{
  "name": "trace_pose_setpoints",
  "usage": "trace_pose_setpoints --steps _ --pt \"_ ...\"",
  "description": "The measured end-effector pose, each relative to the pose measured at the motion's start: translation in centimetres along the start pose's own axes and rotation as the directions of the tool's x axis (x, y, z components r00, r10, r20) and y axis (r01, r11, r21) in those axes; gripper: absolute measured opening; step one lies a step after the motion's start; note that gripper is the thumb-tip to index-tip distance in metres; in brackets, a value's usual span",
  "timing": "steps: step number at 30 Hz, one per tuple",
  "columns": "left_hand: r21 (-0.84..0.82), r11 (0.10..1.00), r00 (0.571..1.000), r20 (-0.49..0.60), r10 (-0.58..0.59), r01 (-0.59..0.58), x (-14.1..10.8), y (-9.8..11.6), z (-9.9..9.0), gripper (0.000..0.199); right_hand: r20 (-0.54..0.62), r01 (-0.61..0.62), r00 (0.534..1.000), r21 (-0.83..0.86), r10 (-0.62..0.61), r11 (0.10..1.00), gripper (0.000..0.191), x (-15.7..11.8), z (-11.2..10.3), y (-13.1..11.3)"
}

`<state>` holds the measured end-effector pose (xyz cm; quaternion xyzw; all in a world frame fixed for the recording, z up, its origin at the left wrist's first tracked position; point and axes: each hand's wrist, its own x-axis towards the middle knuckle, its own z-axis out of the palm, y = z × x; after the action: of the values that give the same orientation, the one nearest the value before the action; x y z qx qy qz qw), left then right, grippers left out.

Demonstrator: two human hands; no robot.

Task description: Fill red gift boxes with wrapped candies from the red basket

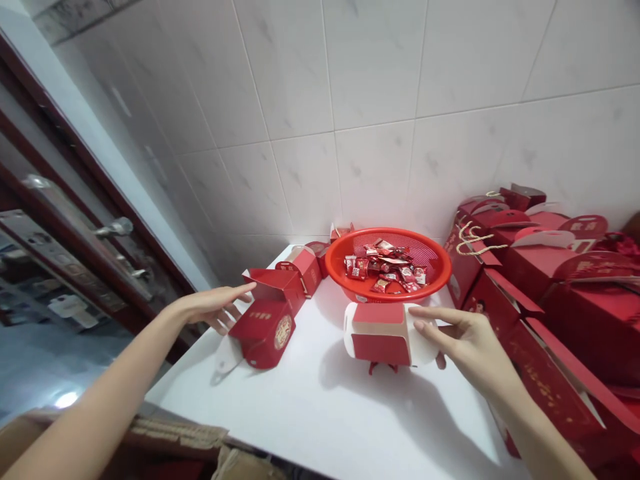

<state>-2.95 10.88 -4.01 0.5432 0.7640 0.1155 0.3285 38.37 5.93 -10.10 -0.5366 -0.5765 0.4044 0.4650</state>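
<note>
My right hand (453, 337) pinches the white end flap of a small red gift box (383, 333), which is tipped over above the white tabletop with a bit of red ribbon beneath it. At the left, my left hand (217, 308) has its fingers stretched out beside another red gift box (265, 333) with a round gold emblem. Its index fingertip reaches the raised flap of a red box just behind; whether it presses on it I cannot tell. A red plastic basket (340, 283) of wrapped candies (390, 267) stands behind the held box.
Many red gift boxes (565, 260) are piled along the right side, some with cord handles. More small red boxes (305, 267) stand left of the basket. A tiled wall (375, 173) rises behind the white table (305, 413). A cardboard carton (175, 433) sits at the front edge.
</note>
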Motion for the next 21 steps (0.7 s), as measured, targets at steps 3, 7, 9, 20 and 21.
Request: trace_pose_setpoints --steps 3,7,9,20,21 --pt "0.007 1.0 0.996 -0.09 -0.024 0.025 0.8 0.6 -0.6 0.076 0.028 -0.036 0.999 0.097 0.034 0.995 0.054 0.2 0.3 0.4" --pt "0.22 0.923 0.865 -0.334 0.375 -0.316 -0.3 3.9 0.6 0.048 0.042 0.014 0.999 0.1 -0.018 0.995 0.044 0.4 1.0 1.3" --pt "0.194 0.81 0.769 -0.255 0.586 -0.553 -1.6 6.3 2.5 0.04 0.036 0.066 0.997 0.048 -0.068 0.997 0.04 0.4 1.4 1.9" --pt "0.407 0.219 0.373 0.349 0.86 -0.887 -4.7 13.0 11.5 0.028 0.002 0.271 0.956 -0.382 -0.292 0.883 0.036 0.5 1.6 2.9" --pt "0.394 0.247 0.395 0.357 0.846 -0.885 -4.4 12.9 11.5 0.03 0.01 0.282 0.953 -0.396 -0.304 0.874 0.035 0.5 1.6 3.1"
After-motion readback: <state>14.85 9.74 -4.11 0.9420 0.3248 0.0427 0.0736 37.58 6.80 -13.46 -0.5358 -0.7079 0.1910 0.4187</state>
